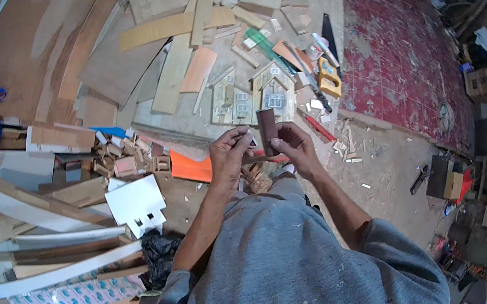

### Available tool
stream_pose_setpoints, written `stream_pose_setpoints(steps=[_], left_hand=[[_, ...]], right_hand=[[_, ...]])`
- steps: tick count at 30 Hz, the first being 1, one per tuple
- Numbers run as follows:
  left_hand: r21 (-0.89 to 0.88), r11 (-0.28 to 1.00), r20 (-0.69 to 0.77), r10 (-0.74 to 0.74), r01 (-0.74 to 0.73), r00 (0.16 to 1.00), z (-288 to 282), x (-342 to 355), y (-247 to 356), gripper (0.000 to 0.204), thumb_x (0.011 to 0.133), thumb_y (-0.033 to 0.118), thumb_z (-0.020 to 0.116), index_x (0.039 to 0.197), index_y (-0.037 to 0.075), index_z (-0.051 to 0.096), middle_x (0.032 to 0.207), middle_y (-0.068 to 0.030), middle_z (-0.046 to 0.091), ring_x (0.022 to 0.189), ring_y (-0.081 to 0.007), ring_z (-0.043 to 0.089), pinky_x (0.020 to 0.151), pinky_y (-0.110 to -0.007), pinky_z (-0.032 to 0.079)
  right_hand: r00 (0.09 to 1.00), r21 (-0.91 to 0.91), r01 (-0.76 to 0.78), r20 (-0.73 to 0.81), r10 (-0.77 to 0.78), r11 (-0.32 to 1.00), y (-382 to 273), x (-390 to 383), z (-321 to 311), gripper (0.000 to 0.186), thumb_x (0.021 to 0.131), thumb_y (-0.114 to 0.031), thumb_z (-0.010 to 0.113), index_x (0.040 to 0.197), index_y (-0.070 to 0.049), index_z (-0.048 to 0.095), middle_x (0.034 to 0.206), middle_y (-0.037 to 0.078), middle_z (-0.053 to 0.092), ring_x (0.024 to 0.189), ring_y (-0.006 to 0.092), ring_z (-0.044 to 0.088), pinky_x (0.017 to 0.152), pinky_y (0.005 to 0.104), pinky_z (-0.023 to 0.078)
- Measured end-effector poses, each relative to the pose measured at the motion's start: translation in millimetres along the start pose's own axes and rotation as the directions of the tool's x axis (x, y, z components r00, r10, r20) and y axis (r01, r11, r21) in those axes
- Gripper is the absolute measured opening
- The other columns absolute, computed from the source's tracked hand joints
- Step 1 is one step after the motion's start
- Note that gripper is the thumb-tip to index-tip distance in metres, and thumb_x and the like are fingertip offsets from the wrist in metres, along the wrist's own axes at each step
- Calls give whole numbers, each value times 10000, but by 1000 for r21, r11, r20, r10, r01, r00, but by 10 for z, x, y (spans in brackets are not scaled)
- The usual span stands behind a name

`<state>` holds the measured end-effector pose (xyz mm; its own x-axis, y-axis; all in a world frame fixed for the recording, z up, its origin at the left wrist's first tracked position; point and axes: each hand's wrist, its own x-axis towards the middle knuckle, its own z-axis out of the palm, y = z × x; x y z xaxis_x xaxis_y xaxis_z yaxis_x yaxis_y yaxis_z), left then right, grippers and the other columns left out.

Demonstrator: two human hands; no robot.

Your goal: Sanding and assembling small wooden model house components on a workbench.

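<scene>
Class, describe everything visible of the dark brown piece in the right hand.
The dark brown piece looks matte and roughly rectangular, its material unclear, perhaps abrasive paper. It points forward, its near end gripped by the right hand, whose thumb overlaps its right edge. The left hand is nearby.

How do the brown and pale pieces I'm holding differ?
The brown piece is dark; the pale piece is whitish. The brown piece looks larger than the pale piece. The brown piece is in the right grip, the pale piece in the left grip. Both are held up.
</scene>
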<state>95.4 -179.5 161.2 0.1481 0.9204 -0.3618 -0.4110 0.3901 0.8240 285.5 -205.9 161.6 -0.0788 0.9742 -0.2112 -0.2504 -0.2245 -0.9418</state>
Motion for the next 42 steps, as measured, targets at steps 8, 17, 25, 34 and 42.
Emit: stream_pose_setpoints(steps=[8,17,25,34,42], left_hand=[[225,964,112,119,-142,987,759,31,23,280,898,8,649,1171,-51,663,1025,-119,709,879,-124,663,790,-247,551],[341,931,256,43,-132,966,1230,177,-88,239,877,-14,655,1107,-69,688,1003,-117,712,837,-115,661,754,-232,546],[344,930,303,24,-133,953,1504,239,-195,271,869,-27,646,1132,-93,662,994,-119,708,840,-111,661,731,-236,549],[209,976,315,0,-69,949,1613,358,-257,246,864,-43,622,1098,-102,667,940,-127,709,799,-135,667,722,-264,562],[101,995,351,-31,-6,936,1584,412,-187,239,856,-64,633,1091,-93,667,959,-124,701,827,-146,666,763,-264,558]], right_hand=[[947,21,192,-266,-179,981,-382,-304,-33,295,924,-72,668,1190,34,595,1065,92,662,940,149,638,827,296,535],[879,6,215,-436,-191,977,-579,-515,-387,317,923,-88,672,1209,41,625,1047,103,680,918,158,646,833,302,529],[825,-36,233,-521,-217,972,-585,-578,-566,345,927,-119,675,1217,60,617,1076,107,679,964,160,640,867,310,520],[789,-181,219,-546,-283,959,-773,-439,-677,329,921,-145,685,1170,68,652,1023,124,696,904,158,653,810,292,531],[782,-165,193,-569,-253,967,-938,-281,-633,351,920,-185,690,1169,60,662,1034,112,702,926,151,645,836,291,513]])
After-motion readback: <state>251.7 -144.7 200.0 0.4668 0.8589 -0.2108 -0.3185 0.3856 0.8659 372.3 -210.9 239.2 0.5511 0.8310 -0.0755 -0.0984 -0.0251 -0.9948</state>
